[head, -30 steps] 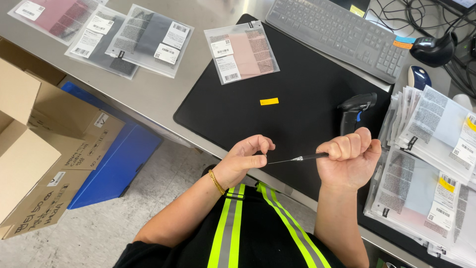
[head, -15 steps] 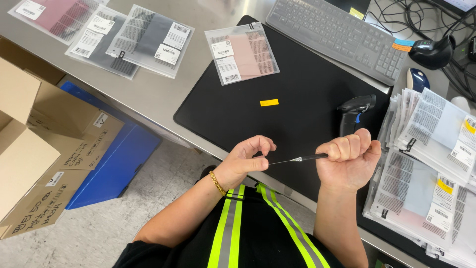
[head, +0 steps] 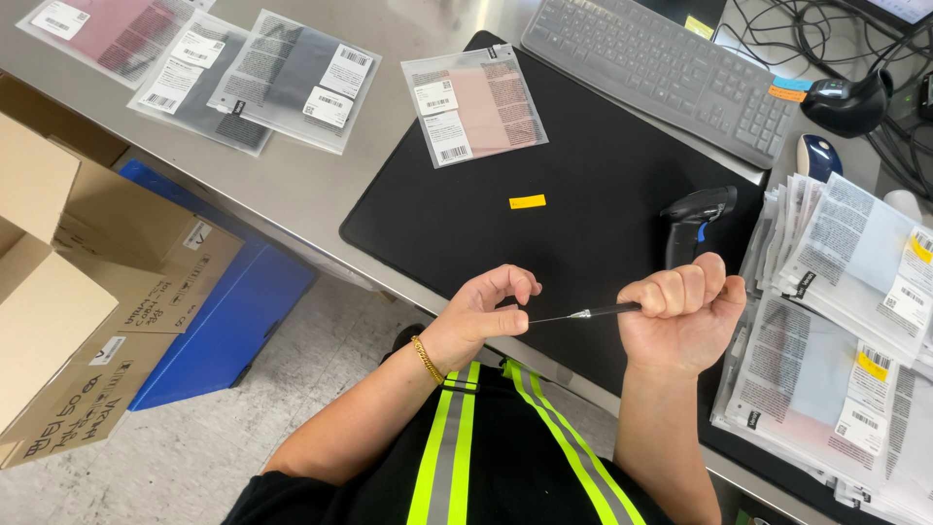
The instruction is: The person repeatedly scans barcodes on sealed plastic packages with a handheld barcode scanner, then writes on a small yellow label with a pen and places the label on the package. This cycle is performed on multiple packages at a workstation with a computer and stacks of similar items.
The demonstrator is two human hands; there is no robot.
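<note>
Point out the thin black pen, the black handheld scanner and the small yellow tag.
thin black pen [head: 593, 313], head view, metal front end.
black handheld scanner [head: 695, 209], head view, head.
small yellow tag [head: 527, 201], head view, middle.

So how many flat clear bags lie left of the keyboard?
4: pink bag at far left, two grey bags overlapping beside it, one pink bag on the black mat.

The right fist [head: 680, 309] hides most of the thin tool [head: 583, 313]; its tip vanishes between the left fingers [head: 501, 321]. At eleven o'clock the pink packet [head: 107, 34] is cut by the top edge. At three o'clock the packet stack [head: 846, 331] runs off frame. At nine, the boxes [head: 58, 292] too.
</note>
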